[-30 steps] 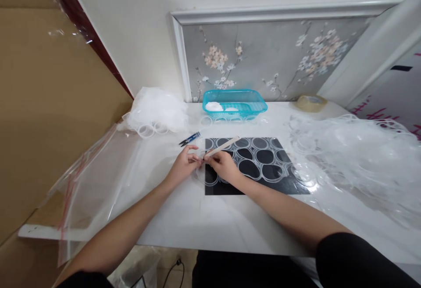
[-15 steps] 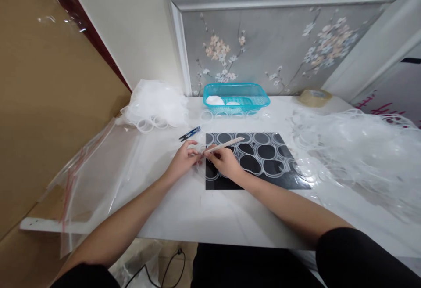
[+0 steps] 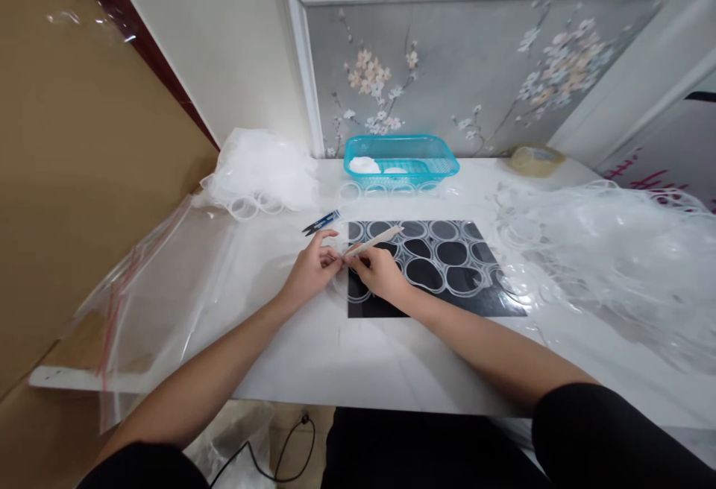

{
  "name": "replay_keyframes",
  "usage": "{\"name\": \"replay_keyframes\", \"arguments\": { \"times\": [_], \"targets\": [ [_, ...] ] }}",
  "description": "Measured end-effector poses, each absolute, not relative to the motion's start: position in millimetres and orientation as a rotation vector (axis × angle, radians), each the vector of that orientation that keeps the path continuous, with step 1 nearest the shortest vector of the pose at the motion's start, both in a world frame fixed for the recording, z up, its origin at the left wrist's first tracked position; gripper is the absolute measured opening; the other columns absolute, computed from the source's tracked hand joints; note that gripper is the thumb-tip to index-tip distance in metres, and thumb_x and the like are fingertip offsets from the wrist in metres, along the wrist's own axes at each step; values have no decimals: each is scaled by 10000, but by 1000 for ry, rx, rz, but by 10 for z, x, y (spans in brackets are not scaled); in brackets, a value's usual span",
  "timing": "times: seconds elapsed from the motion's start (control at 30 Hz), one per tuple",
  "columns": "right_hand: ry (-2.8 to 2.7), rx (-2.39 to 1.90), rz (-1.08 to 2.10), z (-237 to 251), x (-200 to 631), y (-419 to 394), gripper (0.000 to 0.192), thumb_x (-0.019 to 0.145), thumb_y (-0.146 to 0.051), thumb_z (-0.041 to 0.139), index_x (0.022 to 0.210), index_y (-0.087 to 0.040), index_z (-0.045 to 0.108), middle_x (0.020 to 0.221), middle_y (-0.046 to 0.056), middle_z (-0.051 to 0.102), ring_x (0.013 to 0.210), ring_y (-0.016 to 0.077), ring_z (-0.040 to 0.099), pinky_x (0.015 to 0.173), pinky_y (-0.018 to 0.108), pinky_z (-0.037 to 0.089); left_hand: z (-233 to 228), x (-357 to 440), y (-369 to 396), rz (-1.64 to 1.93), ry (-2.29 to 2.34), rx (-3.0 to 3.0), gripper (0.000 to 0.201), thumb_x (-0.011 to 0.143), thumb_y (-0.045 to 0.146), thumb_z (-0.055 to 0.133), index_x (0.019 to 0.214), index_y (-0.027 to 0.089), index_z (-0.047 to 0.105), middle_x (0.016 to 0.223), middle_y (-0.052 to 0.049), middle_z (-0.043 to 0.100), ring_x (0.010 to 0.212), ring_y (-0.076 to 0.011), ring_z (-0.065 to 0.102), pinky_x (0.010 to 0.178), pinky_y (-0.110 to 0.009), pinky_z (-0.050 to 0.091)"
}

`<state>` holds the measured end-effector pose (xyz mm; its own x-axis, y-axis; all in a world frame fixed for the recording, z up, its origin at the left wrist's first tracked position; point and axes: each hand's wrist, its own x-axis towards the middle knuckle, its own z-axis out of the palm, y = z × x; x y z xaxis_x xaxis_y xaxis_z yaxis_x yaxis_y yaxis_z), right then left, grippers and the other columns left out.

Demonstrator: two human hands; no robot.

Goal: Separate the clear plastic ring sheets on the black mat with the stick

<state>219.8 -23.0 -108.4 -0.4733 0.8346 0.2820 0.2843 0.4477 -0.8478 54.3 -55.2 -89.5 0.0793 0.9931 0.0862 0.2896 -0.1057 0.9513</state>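
Note:
My right hand [image 3: 377,271] is closed in a pinch around a slim whitish stick [image 3: 380,238], which slants up and to the right. Its fingertips meet those of my left hand [image 3: 311,267] at the left edge of a black mat [image 3: 391,308]. Thumb and finger of my left hand are pinched at the edge of a sheet of clear plastic rings [image 3: 426,275] that lies over the mat and juts past its left side. What exactly sits between the fingertips is too small to see. Blue-handled thread snips [image 3: 321,223] lie just beyond my left hand.
A turquoise basket [image 3: 401,176] with white pieces stands against the wall. Heaped clear ring sheets [image 3: 620,250] cover the right side. A white plastic bundle [image 3: 260,172] and clear bags [image 3: 162,288] lie left. A tape roll [image 3: 535,161] sits at the back right.
The stick has turned slightly in my right hand, its far end now a little further left. Both hands stay together at the mat's left edge. The whole view has shifted slightly.

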Motion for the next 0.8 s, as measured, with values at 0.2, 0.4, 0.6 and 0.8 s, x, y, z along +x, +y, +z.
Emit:
{"name": "replay_keyframes", "arguments": {
  "times": [0.2,0.4,0.6,0.8],
  "targets": [
    [-1958,-926,985,-1074,2197,-282,195,882,-224,510,803,-187,685,695,27,645,572,140,511,582,258,364,-867,535,-533,1076,1334,1458,491,723,259,672,1147,182,436,719,14,616,668,-168,642,687,-279,497],
    [-1962,-1053,757,-989,2276,-12,212,851,-166,475,787,-153,677,760,82,676,662,179,586,666,287,405,-903,524,-525,1019,1360,1449,442,687,233,624,1080,191,425,649,44,582,601,-155,613,630,-259,467],
    [-1268,-1215,583,-741,2963,632,167,776,-256,563,782,-141,684,734,74,683,686,182,605,682,318,435,-886,466,-530,994,1415,1498,432,706,249,584,1097,194,409,672,47,589,604,-148,607,610,-245,450],
    [-984,-847,1369,-381,3113,292,133,660,-239,745,642,-141,658,683,51,672,642,120,591,599,235,453,-872,416,-516,1060,1641,1626,396,739,307,637,1096,199,504,849,11,590,606,-124,524,603,-254,419]
  ]
}}
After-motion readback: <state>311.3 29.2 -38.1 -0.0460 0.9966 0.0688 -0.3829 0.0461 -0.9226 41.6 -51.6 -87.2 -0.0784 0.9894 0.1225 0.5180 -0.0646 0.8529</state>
